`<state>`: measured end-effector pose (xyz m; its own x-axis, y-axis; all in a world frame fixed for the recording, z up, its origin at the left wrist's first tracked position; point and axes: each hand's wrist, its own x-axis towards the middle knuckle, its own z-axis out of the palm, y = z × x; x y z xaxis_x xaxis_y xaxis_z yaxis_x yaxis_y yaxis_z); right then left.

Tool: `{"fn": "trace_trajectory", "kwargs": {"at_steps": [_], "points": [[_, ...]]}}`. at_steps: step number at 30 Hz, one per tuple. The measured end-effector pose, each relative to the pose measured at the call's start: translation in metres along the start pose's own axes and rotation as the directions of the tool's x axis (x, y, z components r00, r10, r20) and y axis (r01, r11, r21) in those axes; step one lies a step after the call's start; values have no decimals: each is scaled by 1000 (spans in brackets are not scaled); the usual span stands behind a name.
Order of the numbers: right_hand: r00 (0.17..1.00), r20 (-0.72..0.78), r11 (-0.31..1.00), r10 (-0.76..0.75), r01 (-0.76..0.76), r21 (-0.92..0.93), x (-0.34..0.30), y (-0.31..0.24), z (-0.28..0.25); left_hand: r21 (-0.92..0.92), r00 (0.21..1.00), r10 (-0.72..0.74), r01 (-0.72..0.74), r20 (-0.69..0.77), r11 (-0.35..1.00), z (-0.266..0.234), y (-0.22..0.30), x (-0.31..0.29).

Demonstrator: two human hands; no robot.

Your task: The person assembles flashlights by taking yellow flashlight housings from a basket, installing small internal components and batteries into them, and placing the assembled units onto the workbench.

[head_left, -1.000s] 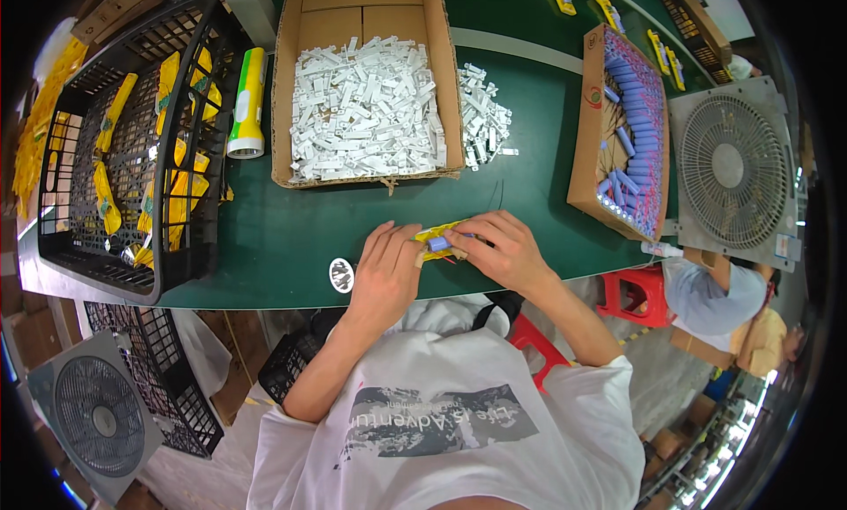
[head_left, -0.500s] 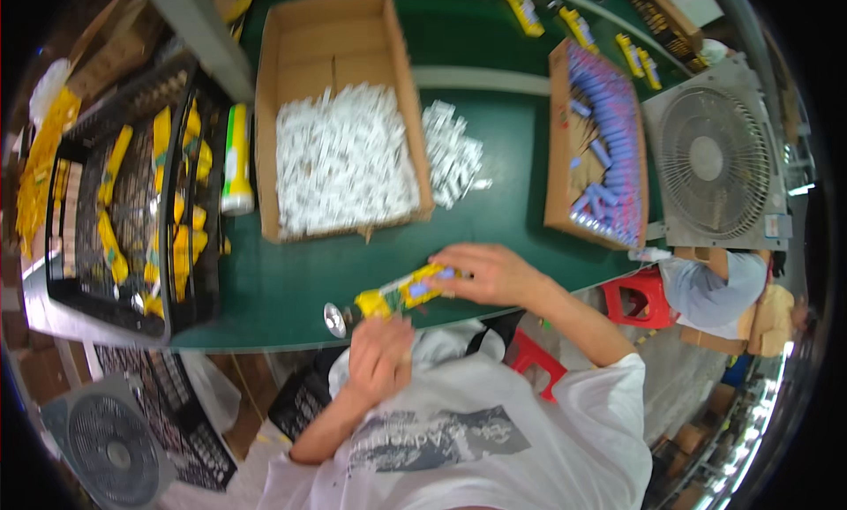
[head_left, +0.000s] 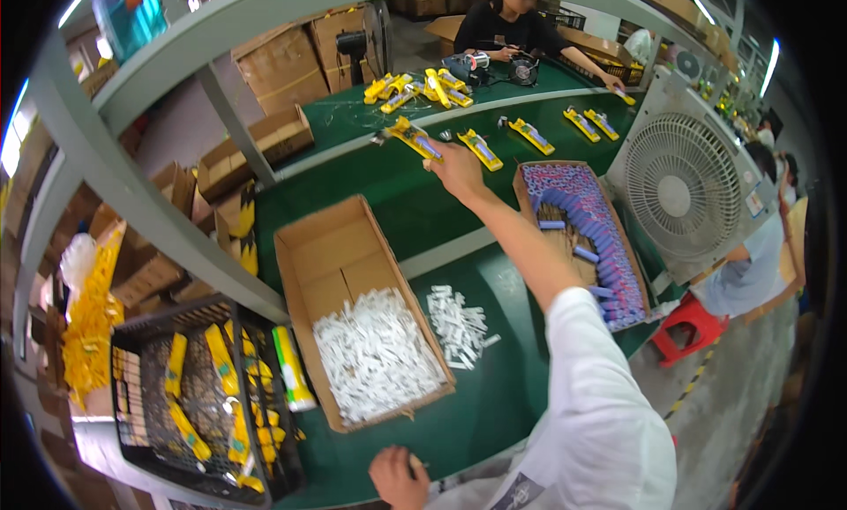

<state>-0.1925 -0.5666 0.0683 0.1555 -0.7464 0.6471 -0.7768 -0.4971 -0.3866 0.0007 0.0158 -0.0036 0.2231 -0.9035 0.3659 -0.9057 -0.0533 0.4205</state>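
My right hand (head_left: 459,168) reaches out over the far strip of the green table, closed on the end of a yellow flashlight housing (head_left: 408,138). A purple battery cell lies inside that housing, and its lamp end points left, away from my fingers. Similar yellow housings (head_left: 481,150) with purple cells lie in a spaced row to the right of it. My left hand (head_left: 399,479) is low at the table's near edge, fingers curled in. Whether anything small is inside them, I cannot make out.
A cardboard box of white pieces (head_left: 375,356) stands mid-table, a loose white pile (head_left: 459,326) beside it. Purple cells fill another box (head_left: 578,176). A black crate (head_left: 132,329) holds yellow housings. A fan (head_left: 675,188) and grey frame bars flank the table; a co-worker (head_left: 503,33) sits opposite.
My right hand has carried the flashlight housing from the near edge to the far side of the table. My left hand has let go of it. The view has tilted up.
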Motion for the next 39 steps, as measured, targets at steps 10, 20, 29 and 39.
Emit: {"fn": "trace_trajectory", "kwargs": {"at_steps": [10,20,29,39], "points": [[921,317,961,228,-159,-228,12,-7,1,106,996,69,-62,-56,992,8,-14,-12],[957,254,915,137,-24,-403,-116,194,-171,37,989,146,-146,-7,989,9,-10,-2],[920,354,901,169,1,-434,-94,174,-173,55,999,1,1,-53,999,11,-3,-9],[837,516,879,182,96,-467,-88,157,-170,86,998,-5,11,-62,996,12,5,-6]]}}
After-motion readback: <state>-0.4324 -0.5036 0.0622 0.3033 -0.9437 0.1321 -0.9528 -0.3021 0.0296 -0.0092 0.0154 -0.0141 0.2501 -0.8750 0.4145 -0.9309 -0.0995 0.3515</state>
